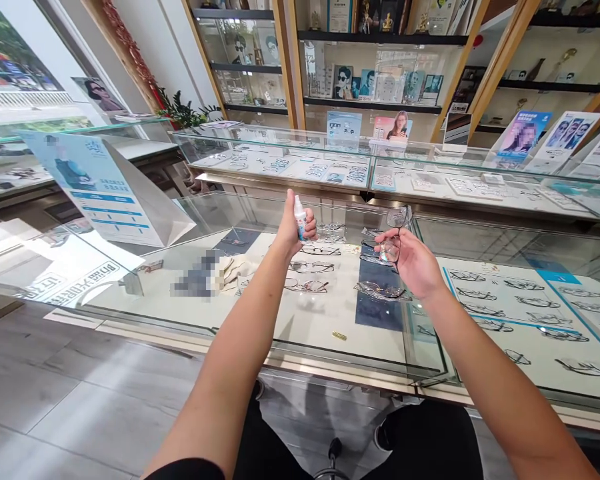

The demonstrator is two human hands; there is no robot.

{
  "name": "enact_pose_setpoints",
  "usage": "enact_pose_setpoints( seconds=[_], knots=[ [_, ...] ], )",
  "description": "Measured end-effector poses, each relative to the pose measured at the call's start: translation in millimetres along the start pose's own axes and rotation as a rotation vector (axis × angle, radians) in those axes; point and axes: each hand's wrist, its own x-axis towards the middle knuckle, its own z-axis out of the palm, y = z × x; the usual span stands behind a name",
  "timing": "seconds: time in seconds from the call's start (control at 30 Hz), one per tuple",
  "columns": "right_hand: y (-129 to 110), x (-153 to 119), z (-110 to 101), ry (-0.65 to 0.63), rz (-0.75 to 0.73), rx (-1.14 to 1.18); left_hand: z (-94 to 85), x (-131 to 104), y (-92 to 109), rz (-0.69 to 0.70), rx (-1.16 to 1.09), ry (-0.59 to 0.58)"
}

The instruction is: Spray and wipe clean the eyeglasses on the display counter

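In the head view, a small white plastic bottle (pixel 301 225) with a tapered, clear-looking cap and a printed label is held upright in the left hand (pixel 296 228); its fingers are curled around the body, and the thumb is raised beside the cap. A pair of glasses (pixel 389 251) with clear, rounded lenses and a thin frame is held up in the right hand (pixel 414 260), the fingers drawn in narrowly on it, to the right of the bottle. Both things are held above the glass desk (pixel 285 328), whose panes are smooth and sharp-edged.

To the left of the bottle, a soft, crumpled beige cloth (pixel 236 272) is seen beside a pixelated dark item (pixel 196 276) that cannot be made out. One small yellowish strip (pixel 339 336) is seen at the near side. Behind the right hand, a flat dark mat (pixel 377 317) is seen, with one wire-framed pair (pixel 383 291) at its near part; whether these lie on or under the glass cannot be told.

In the middle, three thin-rimmed pairs (pixel 312 267) can be counted clearly in a column, with others overlapped beyond. On the right, a blue-edged panel (pixel 510 300) is filled with two columns of frames. One folded card stand (pixel 107 187), smooth and wedge-shaped, is placed at the left. Far off, shelves (pixel 380 39) with wooden uprights are seen.
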Motion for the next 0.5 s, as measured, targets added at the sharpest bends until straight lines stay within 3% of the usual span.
enact_pose_setpoints(
  seconds=[0.1, 0.3, 0.5],
  knots=[
    [1, 0, -1, 0.009, 0.007, -0.022, -12.2, 4, 1, 0.045, 0.039, 0.127],
    [0, 0, 0, 0.006, 0.015, -0.009, -49.2, 14, 6, 0.142, 0.216, 0.506],
    [0, 0, 0, 0.012, 0.021, -0.03, -85.0, 20, 2, 0.152, 0.354, 0.682]
  ],
)
